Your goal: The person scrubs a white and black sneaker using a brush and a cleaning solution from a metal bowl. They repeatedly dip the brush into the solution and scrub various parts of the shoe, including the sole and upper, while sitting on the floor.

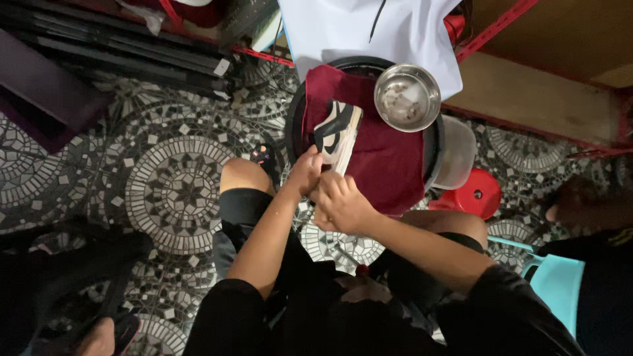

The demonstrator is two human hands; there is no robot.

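A black and white sneaker (336, 132) lies sole-side toward me on a dark red cloth (386, 158) spread over a round black stand (295, 125). My left hand (304, 173) grips the sneaker's near end from the left. My right hand (339, 203) closes on the same end from below, fingers curled against the sole edge. Both hands touch each other. A steel bowl (407, 97) sits on the cloth just right of the shoe.
A red plastic stool (476, 195) and a grey seat (458, 151) stand to the right. White fabric (369, 29) hangs beyond the stand. Black tripod legs (125, 53) lie at upper left. Another person's foot (99, 336) is at lower left; a teal chair (557, 280) at right.
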